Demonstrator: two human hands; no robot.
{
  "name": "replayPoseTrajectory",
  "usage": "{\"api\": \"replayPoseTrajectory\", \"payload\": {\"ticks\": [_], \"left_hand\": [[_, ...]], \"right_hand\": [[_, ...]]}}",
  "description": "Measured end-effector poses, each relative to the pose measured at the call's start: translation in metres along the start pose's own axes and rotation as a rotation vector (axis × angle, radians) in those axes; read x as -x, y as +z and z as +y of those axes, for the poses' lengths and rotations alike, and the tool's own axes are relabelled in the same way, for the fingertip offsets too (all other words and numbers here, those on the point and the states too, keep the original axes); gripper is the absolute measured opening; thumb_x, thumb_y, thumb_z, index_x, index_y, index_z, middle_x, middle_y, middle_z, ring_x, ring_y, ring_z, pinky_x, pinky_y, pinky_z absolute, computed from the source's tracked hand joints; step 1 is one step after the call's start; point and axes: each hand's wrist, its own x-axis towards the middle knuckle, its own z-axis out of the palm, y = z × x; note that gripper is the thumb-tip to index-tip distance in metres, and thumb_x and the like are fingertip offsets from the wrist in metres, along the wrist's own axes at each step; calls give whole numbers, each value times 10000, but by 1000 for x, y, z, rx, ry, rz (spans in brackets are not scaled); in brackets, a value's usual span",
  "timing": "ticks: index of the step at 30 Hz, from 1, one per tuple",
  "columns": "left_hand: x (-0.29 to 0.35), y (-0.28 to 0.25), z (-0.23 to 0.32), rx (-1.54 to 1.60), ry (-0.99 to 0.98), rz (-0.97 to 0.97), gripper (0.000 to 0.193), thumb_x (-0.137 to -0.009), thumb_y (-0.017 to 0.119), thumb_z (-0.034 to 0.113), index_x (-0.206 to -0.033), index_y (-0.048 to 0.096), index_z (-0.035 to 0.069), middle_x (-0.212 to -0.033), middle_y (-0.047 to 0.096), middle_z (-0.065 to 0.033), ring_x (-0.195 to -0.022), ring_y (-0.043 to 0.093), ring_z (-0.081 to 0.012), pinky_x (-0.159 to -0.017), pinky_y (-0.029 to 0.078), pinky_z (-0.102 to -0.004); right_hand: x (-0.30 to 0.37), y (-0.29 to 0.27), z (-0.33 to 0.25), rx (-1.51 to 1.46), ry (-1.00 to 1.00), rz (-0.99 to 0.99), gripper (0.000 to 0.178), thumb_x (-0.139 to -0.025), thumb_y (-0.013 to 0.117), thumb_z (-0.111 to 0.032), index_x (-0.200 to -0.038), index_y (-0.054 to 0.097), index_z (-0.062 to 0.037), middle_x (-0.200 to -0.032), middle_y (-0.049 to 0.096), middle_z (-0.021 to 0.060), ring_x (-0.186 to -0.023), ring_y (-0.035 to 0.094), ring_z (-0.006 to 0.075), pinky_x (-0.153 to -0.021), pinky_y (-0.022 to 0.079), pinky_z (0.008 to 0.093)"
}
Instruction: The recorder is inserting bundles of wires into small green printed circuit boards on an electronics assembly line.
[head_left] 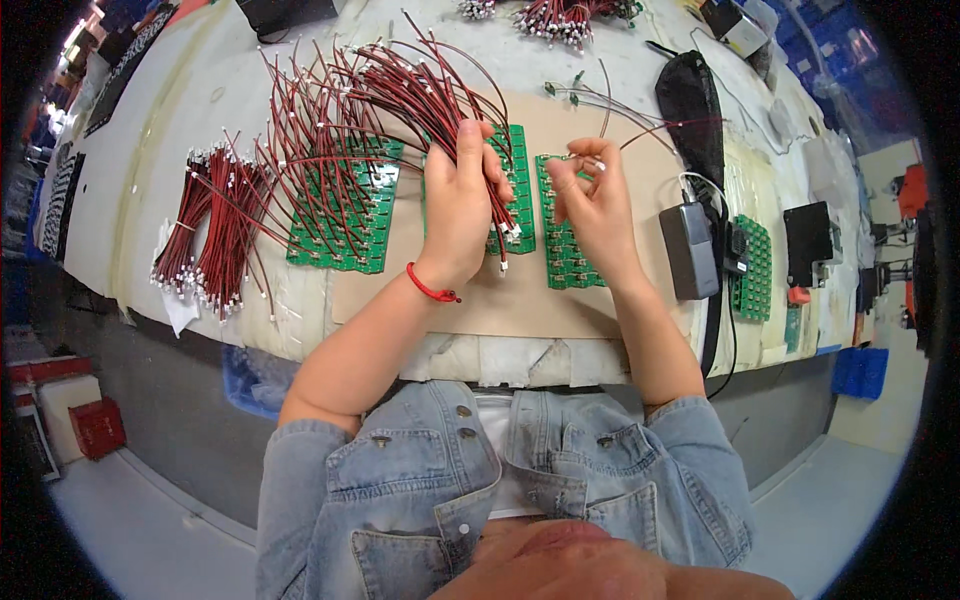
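Observation:
My left hand (465, 190) is closed round a thick bundle of red-and-black wires (420, 90) with small white plugs at their ends. The bundle fans out to the far left, and a few plug ends hang below my fingers. Under it lies a green circuit board panel (518, 190), partly covered by the hand. My right hand (600, 200) has its fingers curled in a pinch above another green panel (565, 255). A single wire (655, 132) runs off to the right from those fingers, and a small white end shows among them. To the left, a third panel (375, 215) has many wires standing over it.
At the left lie bundled red-and-black wires (230, 230). Beyond the brown board (470, 310) are more wire bundles (565, 25). Right of my right hand are a black pouch (690, 100), a grey box-shaped device (690, 250) with a cable, and another green panel (758, 270).

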Motion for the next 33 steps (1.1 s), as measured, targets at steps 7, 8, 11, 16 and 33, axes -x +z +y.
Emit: {"api": "replayPoseTrajectory", "payload": {"ticks": [7,8,11,16,33], "left_hand": [[-1,-1,1,-5,9,2,281,-1000,408,308,-959,478,39,-644,417,13,-545,433,-83,-504,381,-232],[-1,-1,1,-5,5,15,282,-1000,408,309,-959,478,39,-643,417,13,-546,434,-83,-503,381,-231],[-4,-5,-4,-51,46,2,342,-997,395,363,-968,472,31,-642,451,8,-517,454,-70,-484,393,-219],[-1,-1,-4,-122,98,3,325,-998,403,345,-960,480,32,-633,440,11,-516,427,-64,-473,368,-216],[4,0,-4,-377,204,-158,334,-969,479,354,-933,522,25,-598,487,8,-485,425,-46,-433,336,-212]], "right_hand": [[8,2,-3,66,-674,232,484,-848,585,45,-1268,351,-11,-949,564,101,-556,508,78,-483,410,194],[14,1,-2,171,-791,116,485,-841,592,45,-1268,370,-9,-949,570,97,-559,511,79,-483,410,192],[25,6,-28,309,-435,-232,254,-798,703,-76,-1002,569,-4,-807,600,24,-577,515,61,-472,400,220],[18,0,-14,124,-7,-415,213,-797,732,-178,-867,616,-13,-713,590,-11,-576,493,40,-474,387,213],[9,-21,-21,-400,501,-699,170,-869,651,-222,-878,588,-64,-613,477,-61,-477,395,14,-399,251,180]]}}
